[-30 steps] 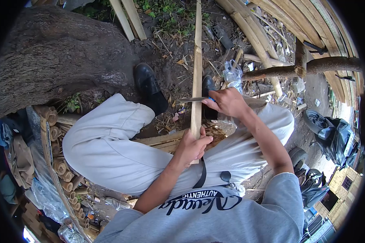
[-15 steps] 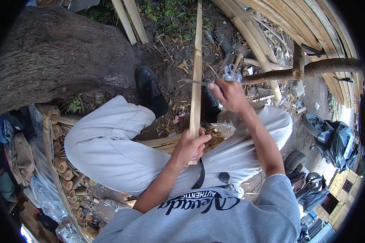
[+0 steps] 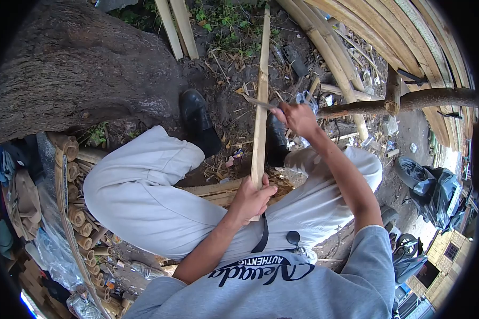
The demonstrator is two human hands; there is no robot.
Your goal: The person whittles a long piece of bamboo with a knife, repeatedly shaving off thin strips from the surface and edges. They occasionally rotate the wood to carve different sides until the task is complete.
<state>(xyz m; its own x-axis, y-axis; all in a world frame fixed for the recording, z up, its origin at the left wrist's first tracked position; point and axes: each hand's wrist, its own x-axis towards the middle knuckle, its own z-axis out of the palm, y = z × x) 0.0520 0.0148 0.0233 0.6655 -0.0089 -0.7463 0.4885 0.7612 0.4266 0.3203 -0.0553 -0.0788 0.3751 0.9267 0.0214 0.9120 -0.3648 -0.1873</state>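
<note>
1. Your pale strip (image 3: 261, 130) ran lengthwise between your black shoes (image 3: 195, 108), its far end pointing away from you.
2. Your left hand (image 3: 254, 198) was wrapped around the strip's near end, fingers curled closed.
3. Your right hand (image 3: 299, 119), just right of the strip, was curled around the handle of a knife (image 3: 263, 103), whose blade crossed the strip.
4. A tree trunk (image 3: 90, 74) lay left of the strip, well apart from it.

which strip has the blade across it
The long strip in the left hand, crossed by the blade in the right hand; the pair by the trunk and the curved stack lie apart.
</note>
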